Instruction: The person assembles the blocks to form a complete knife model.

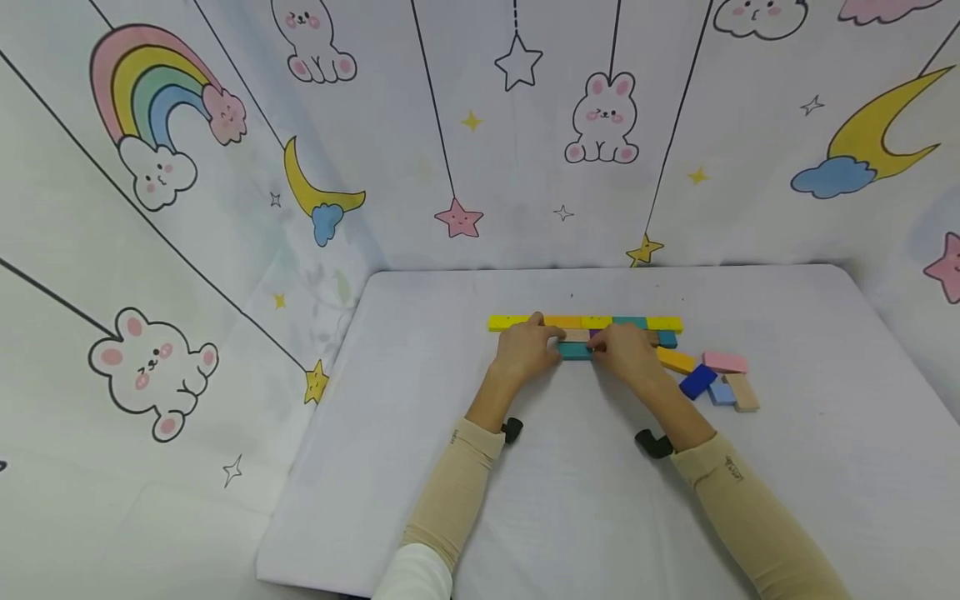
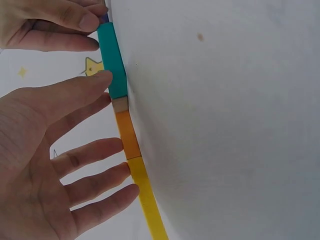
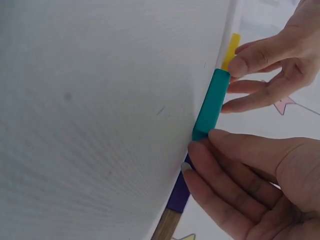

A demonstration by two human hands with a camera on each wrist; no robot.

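Teal block (image 3: 211, 102) — left grip (image 3: 287, 55), right grip (image 3: 280, 166) at ends

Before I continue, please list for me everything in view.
Rear blocks: 5, yellow (three), orange, teal, back row
Middle blocks: 4 visible, tan, purple, brown, blue, second row
Front block: 1, teal, before second row
Loose blocks: 5, amber, pink, dark blue, light blue, tan, right of rows
Tabletop: 1, white, below
Cartoon-print backdrop: 1, mostly white, behind
Sleeves: 2 beige, 1 white, on forearms
Wrist devices: 2, black, near sleeves
Left hand: 1, at front block's left
Right hand: 1, at its right
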